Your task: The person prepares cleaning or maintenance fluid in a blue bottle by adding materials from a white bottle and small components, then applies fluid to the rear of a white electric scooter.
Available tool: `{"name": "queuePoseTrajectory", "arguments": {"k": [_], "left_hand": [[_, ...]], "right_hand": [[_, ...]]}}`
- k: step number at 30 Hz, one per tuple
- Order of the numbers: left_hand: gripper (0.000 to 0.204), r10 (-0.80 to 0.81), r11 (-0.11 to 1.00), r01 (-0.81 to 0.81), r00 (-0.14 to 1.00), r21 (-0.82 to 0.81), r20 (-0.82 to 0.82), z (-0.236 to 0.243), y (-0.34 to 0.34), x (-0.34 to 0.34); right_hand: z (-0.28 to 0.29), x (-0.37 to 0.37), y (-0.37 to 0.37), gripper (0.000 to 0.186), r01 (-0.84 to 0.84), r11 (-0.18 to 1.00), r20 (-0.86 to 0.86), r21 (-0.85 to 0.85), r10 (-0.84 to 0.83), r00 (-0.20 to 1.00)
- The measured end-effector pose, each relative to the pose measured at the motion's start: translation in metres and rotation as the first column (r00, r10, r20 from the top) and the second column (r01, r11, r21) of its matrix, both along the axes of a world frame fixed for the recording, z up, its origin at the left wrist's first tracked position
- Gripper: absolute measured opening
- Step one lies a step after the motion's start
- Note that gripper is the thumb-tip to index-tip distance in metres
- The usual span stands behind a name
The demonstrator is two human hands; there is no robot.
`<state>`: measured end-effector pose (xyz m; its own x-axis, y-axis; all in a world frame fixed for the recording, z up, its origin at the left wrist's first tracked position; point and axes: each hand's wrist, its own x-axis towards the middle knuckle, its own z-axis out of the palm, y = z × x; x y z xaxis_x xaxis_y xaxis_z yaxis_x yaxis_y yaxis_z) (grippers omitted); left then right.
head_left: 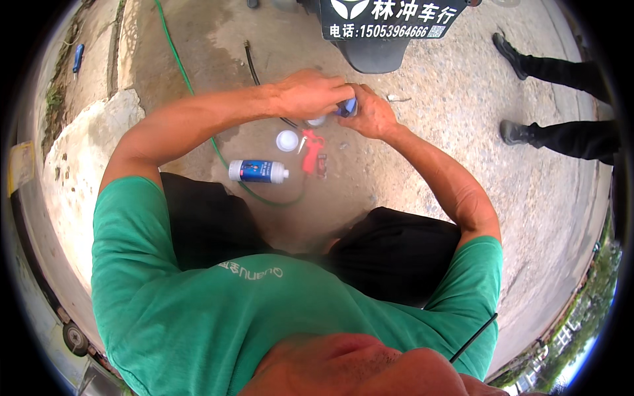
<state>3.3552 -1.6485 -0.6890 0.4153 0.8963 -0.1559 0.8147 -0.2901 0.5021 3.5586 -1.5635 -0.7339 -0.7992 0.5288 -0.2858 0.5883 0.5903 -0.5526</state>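
One long green hose (pixel 178 61), probably flexible but springy, runs left of the left hand (pixel 310 94) and bends in towards the body. Nearer the body than that hand, a white plastic cylinder with a blue label (pixel 259 171) lies on its side; it looks stiff and smooth, best gripped round its middle. Below the hands lie a red, pistol-shaped plastic tool (pixel 312 153), likely light and easiest by its handle, and a flat, round white cap (pixel 287 140). The smallest, a blue-violet piece (pixel 349 105), sits between the two hands; it seems light and rather stiff, suited to a fingertip pinch at its edges. The right hand (pixel 372 113) curls narrowly round its right side; the left's bent fingers meet it opposite, though their exact grip is hidden
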Motion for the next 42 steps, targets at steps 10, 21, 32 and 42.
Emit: {"name": "queuePoseTrajectory", "arguments": {"k": [10, 21, 32, 42], "left_hand": [[0.04, 0.134, 0.965, -0.146, 0.988, 0.216, 0.069, 0.019, -0.006, 0.011], [0.038, 0.182, 0.979, -0.192, 0.974, -0.07, -0.133, 0.011, -0.002, 0.017], [0.04, 0.017, 0.998, -0.004, 0.971, -0.058, 0.237, 0.011, -0.001, -0.002], [0.035, 0.135, 0.99, -0.137, 0.987, 0.016, 0.083, -0.003, 0.002, 0.01]], "right_hand": [[-0.001, 0.004, 0.003, 0.073, -0.016, 0.999, 0.006, 0.042, 0.015, 1.0], [0.006, -0.001, -0.002, 0.07, -0.035, 0.999, 0.021, 0.021, 0.035, 0.999], [0.001, 0.003, 0.003, 0.069, -0.015, 1.0, -0.038, 0.014, 0.016, 0.999], [0.0, 0.002, 0.009, 0.065, -0.024, 0.999, 0.018, -0.039, 0.024, 1.0]]}}
